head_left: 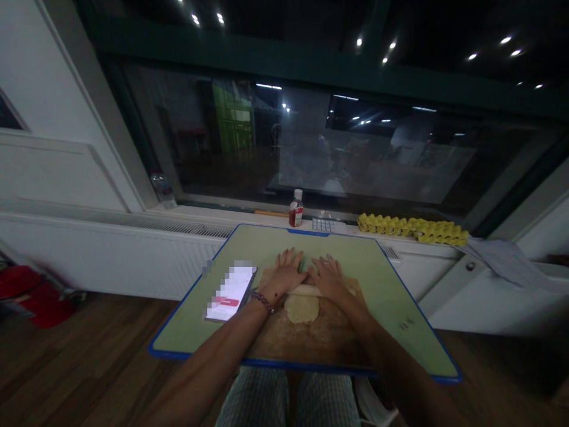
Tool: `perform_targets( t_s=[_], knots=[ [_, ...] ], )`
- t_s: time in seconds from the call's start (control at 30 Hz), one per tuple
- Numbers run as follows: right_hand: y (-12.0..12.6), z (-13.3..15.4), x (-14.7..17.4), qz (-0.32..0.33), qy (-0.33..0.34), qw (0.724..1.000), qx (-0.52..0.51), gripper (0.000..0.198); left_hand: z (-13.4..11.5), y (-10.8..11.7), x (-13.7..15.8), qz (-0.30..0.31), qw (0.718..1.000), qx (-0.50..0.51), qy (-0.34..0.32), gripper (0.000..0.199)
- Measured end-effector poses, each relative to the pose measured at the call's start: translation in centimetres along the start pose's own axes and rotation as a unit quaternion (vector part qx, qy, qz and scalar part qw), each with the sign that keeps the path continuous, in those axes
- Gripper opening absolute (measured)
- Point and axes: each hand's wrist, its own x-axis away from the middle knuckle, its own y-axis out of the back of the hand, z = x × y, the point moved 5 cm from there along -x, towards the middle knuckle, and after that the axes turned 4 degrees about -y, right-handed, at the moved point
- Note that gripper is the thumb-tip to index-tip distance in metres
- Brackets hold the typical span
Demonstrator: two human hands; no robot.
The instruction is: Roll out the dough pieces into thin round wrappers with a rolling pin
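1. Dough lay on the wooden board, on our side of the rolling pin. Its far edge met the pin or went under it; we could not tell which.
2. Our left hand and right hand rested palm-down over the pin, with fingers spread forward. The grip was loose in both: no fingers were visibly wrapped around the wood, and we judged that the palms pressed from above.
3. We had our thumbs close together near the middle, probably so that the pressure was shared evenly by both arms.
4. The board lay near the front edge of the table, close to our body, which likely let the arms reach it almost straight.
5. On the left of the board we had the phone, its screen bright and partly blurred; perhaps it lay there to be seen without being in the way.
6. As for materials, the dough was pale, thin-looking and roughly round, with a soft, uneven outline. The pin was a light cylinder; the board was brown, with darker patches. The table had a smooth green top and blue rim.
7. Behind it, on the sill, stood a small bottle with reddish contents, and a bumpy yellow tray lay farther right.
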Motion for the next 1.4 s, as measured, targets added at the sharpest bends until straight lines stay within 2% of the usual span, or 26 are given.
perform_targets(
  t_s=[0.17,0.3,0.4,0.5,0.6,0.67,0.77,0.9,1.0,1.13,1.2,1.27,1.33,1.4],
  knots=[
    [0.3,0.3,-0.9,0.002,0.012,1.0,0.004,0.042,1.0,-0.3,-0.4,-0.019,1.0,0.01,0.022,0.06],
    [0.7,1.0,0.4,0.009,0.027,1.0,0.012,0.045,0.1,-0.1,1.5,-0.034,0.999,0.008,-0.005,0.051],
    [1.0,1.5,3.0,0.003,0.092,0.995,0.033,0.045,-1.2,-0.1,3.7,-0.054,0.997,-0.003,-0.049,0.051],
    [0.8,1.5,6.1,-0.006,0.176,0.983,0.059,0.046,-2.5,0.1,6.0,-0.099,0.986,-0.02,-0.133,0.051],
    [0.5,1.0,7.2,-0.034,0.208,0.975,0.075,0.047,-3.1,0.3,6.9,-0.118,0.977,-0.012,-0.176,0.05],
    [0.1,0.7,6.4,-0.037,0.211,0.973,0.08,0.047,-2.9,0.5,6.2,-0.117,0.98,-0.004,-0.164,0.05],
    [-0.6,0.2,3.6,-0.016,0.197,0.977,0.074,0.044,-2.1,0.9,3.7,-0.112,0.986,0.0,-0.121,0.057],
    [-1.5,-1.1,0.0,-0.003,0.129,0.99,0.058,0.043,-0.7,1.0,0.2,-0.086,0.995,0.006,-0.048,0.066],
    [-1.7,-1.4,-0.9,-0.003,0.11,0.992,0.062,0.044,-0.3,0.8,-0.7,-0.07,0.997,0.006,-0.033,0.066],
    [-1.0,-1.0,0.9,-0.011,0.12,0.99,0.071,0.043,-0.7,0.0,1.2,-0.047,0.997,0.005,-0.062,0.057],
    [-0.4,-0.2,2.9,-0.03,0.159,0.984,0.077,0.043,-1.4,-0.5,3.0,-0.031,0.993,0.002,-0.117,0.051],
    [0.2,0.3,4.8,-0.05,0.178,0.979,0.082,0.044,-2.0,-0.7,4.6,-0.041,0.984,-0.005,-0.174,0.049],
    [0.7,0.5,5.7,-0.059,0.16,0.982,0.082,0.045,-2.3,-0.7,5.3,-0.051,0.978,-0.006,-0.201,0.049],
    [1.1,0.5,5.3,-0.057,0.134,0.987,0.074,0.046,-2.1,-0.6,4.6,-0.033,0.982,0.003,-0.186,0.05]
  ],
)
